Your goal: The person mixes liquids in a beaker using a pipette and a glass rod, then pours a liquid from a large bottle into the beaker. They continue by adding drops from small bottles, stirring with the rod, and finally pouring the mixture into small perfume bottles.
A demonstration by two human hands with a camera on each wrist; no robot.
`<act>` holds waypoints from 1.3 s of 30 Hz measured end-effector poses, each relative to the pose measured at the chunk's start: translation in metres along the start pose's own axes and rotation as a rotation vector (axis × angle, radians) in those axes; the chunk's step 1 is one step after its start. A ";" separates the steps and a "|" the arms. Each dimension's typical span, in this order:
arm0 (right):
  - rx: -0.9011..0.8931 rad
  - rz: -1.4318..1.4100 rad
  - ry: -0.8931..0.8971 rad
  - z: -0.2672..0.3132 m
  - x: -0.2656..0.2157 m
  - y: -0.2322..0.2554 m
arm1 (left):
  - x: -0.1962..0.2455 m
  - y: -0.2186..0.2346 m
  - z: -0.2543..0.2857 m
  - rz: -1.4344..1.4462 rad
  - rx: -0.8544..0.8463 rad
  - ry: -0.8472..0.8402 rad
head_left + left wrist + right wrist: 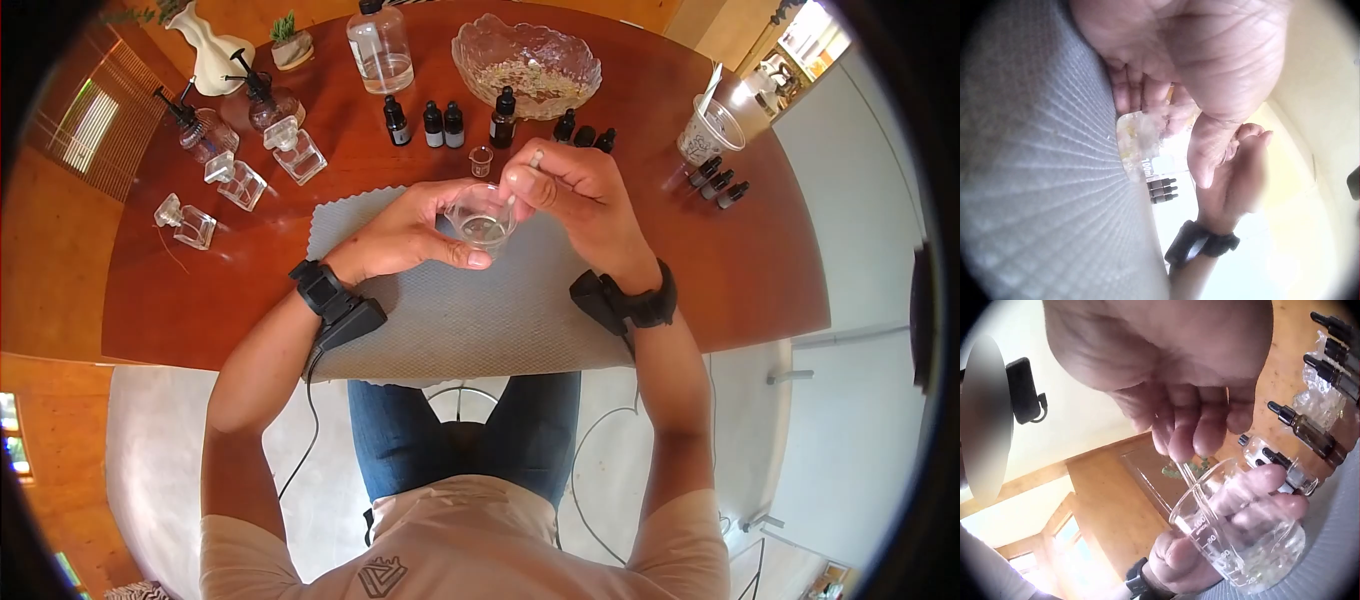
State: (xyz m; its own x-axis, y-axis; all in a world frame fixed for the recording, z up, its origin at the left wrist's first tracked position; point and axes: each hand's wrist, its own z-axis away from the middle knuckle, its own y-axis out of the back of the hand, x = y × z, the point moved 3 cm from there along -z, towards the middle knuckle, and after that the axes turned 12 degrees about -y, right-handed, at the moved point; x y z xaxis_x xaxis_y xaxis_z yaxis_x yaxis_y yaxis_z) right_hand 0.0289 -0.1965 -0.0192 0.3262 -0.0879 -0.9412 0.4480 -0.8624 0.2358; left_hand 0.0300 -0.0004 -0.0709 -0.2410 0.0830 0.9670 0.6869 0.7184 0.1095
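My left hand (pixel 405 240) grips a clear glass beaker (pixel 480 228) over the grey textured mat (pixel 450 320), thumb on the near side and fingers on the far side. White volume marks run up its wall in the right wrist view, and clear liquid sits in the bottom. Above the rim, my right hand (pixel 592 205) pinches a thin clear stirring rod (pixel 1186 472) between thumb and fingers. The rod slants down into the beaker. In the left wrist view, the left palm and fingers hide much of the beaker (pixel 1137 140).
Beyond the hands stand a tiny glass beaker (pixel 481 161), several black dropper bottles (pixel 503 118), a large clear bottle (pixel 380 50) and a scalloped glass bowl (pixel 527 65). Square perfume bottles (pixel 298 152) and pump bottles (pixel 268 100) stand left. A plastic cup (pixel 712 130) stands right.
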 end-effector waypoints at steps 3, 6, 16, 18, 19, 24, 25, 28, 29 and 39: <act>0.064 0.054 0.050 -0.001 0.000 -0.002 | 0.000 -0.001 -0.001 0.024 0.010 0.003; -0.009 0.019 0.048 -0.001 0.002 -0.002 | 0.004 -0.001 0.000 0.008 0.003 0.021; -0.027 0.006 0.074 -0.002 0.005 -0.006 | 0.005 -0.001 0.001 -0.026 -0.004 0.041; 0.000 0.023 0.097 -0.002 0.005 -0.008 | 0.005 -0.001 0.001 0.004 -0.001 0.060; 0.050 0.047 0.110 -0.002 0.005 -0.007 | 0.003 -0.001 0.000 0.004 -0.003 0.052; -0.033 -0.005 0.050 -0.002 0.007 0.001 | 0.004 -0.001 0.000 -0.052 -0.003 0.027; -0.044 0.006 0.054 -0.003 0.010 -0.005 | 0.005 0.000 0.000 -0.034 -0.007 0.051; 0.051 0.100 0.099 -0.003 0.007 -0.006 | 0.005 -0.002 -0.001 0.012 0.006 0.047; 0.099 0.140 0.120 -0.003 0.004 -0.003 | 0.005 -0.002 -0.001 0.026 0.019 0.033; 0.069 0.178 0.107 -0.001 0.000 0.002 | 0.003 -0.001 0.002 0.022 0.005 -0.001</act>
State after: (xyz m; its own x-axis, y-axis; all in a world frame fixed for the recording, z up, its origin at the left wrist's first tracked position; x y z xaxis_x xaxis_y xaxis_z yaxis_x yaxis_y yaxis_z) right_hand 0.0305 -0.1977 -0.0182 0.4832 -0.1912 -0.8544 0.3185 -0.8706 0.3750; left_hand 0.0274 0.0000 -0.0687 -0.2259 0.0995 0.9691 0.6887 0.7198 0.0867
